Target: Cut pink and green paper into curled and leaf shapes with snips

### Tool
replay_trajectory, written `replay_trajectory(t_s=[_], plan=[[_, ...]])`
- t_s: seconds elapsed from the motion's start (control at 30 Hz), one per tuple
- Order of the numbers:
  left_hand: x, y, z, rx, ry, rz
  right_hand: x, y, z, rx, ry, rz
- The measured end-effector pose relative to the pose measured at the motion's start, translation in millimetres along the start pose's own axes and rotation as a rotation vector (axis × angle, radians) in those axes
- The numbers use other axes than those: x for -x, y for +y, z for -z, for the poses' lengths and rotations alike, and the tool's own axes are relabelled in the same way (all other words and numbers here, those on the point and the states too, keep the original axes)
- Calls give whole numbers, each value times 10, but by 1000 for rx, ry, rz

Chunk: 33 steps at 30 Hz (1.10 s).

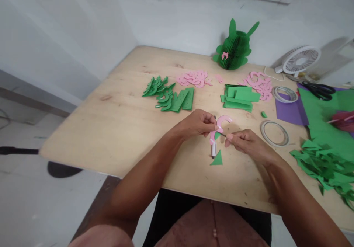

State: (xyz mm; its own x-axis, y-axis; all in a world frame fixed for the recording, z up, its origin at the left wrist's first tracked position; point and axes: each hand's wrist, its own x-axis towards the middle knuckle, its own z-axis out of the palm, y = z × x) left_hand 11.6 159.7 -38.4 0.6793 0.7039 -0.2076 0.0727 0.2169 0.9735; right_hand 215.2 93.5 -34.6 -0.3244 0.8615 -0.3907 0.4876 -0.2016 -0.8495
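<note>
so i was on the head cam, and the pink piece [224, 118] was between the two hands, out over the near part of the worktop [110, 121]. left grip [200, 123] was pinched closed on it near the middle, best i could see. right grip [247, 141] was closed on a thin dark tool [224, 135] with its end pointed at the piece; too small to tell what kind. white marker [214, 149] was just below, green scrap [217, 159] beside that.

handling-wise i judged it as thin card or paper: next to no weight, a bit springy, not really slippery. the curved arm looked like the weak bit, easy to bend or crease, maybe tear at the narrow part. i'd have taken hold of the wide middle, flat between thumb and finger, light squeeze, and left the tip alone. it had pale patches on it too, maybe tape, couldn't tell, so i'd have kept fingertips off those in case they were sticky.
</note>
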Motion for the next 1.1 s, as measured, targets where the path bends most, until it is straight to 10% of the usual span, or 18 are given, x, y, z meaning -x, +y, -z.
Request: replay_trajectory(t_s=[1.1], plan=[[3,0,-5,-8,8,24,-6,45,7,52,35,28]])
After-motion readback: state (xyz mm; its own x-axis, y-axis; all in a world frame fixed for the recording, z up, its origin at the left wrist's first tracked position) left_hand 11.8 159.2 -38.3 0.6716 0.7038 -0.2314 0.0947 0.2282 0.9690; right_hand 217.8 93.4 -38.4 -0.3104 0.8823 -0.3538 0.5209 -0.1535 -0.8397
